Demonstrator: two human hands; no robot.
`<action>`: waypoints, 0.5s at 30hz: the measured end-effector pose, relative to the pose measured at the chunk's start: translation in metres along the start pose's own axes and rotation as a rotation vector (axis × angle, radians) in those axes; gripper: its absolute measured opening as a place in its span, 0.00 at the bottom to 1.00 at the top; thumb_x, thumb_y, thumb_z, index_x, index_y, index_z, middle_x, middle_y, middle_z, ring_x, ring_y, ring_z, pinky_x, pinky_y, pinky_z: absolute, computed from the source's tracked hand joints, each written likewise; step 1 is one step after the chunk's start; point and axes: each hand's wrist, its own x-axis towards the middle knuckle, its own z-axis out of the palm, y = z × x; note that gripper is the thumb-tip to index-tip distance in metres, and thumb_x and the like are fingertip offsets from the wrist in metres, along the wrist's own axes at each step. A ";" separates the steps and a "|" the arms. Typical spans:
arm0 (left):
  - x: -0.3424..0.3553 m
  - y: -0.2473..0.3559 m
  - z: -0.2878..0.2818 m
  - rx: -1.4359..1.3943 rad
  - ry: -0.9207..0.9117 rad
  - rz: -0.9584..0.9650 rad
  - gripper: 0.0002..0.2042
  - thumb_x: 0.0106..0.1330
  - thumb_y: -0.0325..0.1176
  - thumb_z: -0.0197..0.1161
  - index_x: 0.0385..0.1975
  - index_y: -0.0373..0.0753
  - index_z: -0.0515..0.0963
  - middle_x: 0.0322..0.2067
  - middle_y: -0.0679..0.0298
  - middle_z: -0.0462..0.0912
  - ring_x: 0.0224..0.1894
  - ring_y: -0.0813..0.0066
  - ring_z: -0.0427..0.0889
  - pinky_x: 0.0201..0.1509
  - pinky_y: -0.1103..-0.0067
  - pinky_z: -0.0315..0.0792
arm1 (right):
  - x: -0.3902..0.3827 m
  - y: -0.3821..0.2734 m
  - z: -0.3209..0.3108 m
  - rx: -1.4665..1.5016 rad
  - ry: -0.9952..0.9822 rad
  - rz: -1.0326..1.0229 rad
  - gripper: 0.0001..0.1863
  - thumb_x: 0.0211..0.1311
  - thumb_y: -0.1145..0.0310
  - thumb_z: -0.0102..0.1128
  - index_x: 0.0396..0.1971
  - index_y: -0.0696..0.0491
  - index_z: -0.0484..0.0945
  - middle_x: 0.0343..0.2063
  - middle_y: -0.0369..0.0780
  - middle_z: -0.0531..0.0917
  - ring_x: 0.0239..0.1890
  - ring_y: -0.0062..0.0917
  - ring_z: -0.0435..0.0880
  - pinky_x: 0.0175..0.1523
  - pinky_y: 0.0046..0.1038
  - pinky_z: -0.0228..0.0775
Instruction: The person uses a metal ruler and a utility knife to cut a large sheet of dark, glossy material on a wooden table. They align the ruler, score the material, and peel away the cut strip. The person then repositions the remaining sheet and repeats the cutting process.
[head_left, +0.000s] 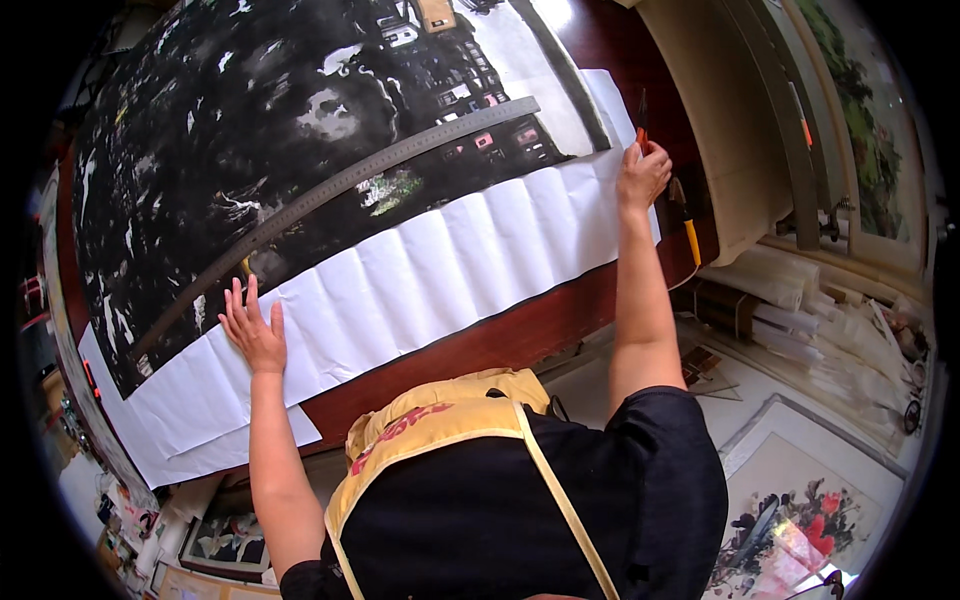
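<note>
The table (480,346), dark red and glossy, runs under everything near both hands. On it, mostly beyond the left fingertips, lies the painting (250,110): black and grey, with pale streaks, small pinkish blocks, a touch of green and a light area toward the right fingers. Its near edge slants from low on the left, past the left fingertips, up to just left of the right fingers. White paper (430,270), rippled in soft folds, shows along that edge, under the left palm and beside the right fingers.

A long grey ruler (430,138) lies flat on the painting, just beyond the left fingertips. Its long axis climbs from lower left to upper right, and its far end stops short of the right fingers.

The left hand (256,340) rests palm down, its forearm reaching almost straight forward, fingers somewhat spread with the thumb apart. The right hand (643,180), on an extended arm, has its fingers curled in, gripping the orange handle of a slim tool (641,135). The dark tip points forward, away from the person, beyond those fingers; the exact kind is too small to tell. A yellow-handled tool (692,242) lies near the right wrist, its handle toward the person.
</note>
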 end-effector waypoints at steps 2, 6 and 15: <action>0.001 0.001 0.001 -0.003 -0.001 0.001 0.29 0.75 0.51 0.55 0.74 0.56 0.63 0.75 0.65 0.59 0.78 0.56 0.55 0.78 0.47 0.45 | -0.028 -0.003 0.002 0.115 0.067 -0.053 0.23 0.66 0.57 0.61 0.53 0.57 0.73 0.48 0.50 0.77 0.53 0.44 0.74 0.61 0.45 0.65; 0.002 -0.001 0.002 0.000 -0.017 -0.003 0.29 0.74 0.50 0.56 0.75 0.57 0.62 0.75 0.65 0.59 0.78 0.56 0.55 0.78 0.48 0.45 | -0.040 0.008 0.012 0.244 0.052 -0.070 0.20 0.68 0.66 0.58 0.55 0.60 0.70 0.48 0.51 0.74 0.53 0.43 0.72 0.63 0.43 0.63; 0.001 -0.001 0.002 0.001 -0.019 -0.004 0.30 0.73 0.49 0.57 0.75 0.57 0.62 0.76 0.65 0.59 0.78 0.57 0.54 0.78 0.48 0.44 | -0.017 0.014 0.020 0.039 -0.049 -0.112 0.15 0.69 0.61 0.62 0.50 0.54 0.77 0.47 0.47 0.75 0.53 0.44 0.73 0.61 0.42 0.66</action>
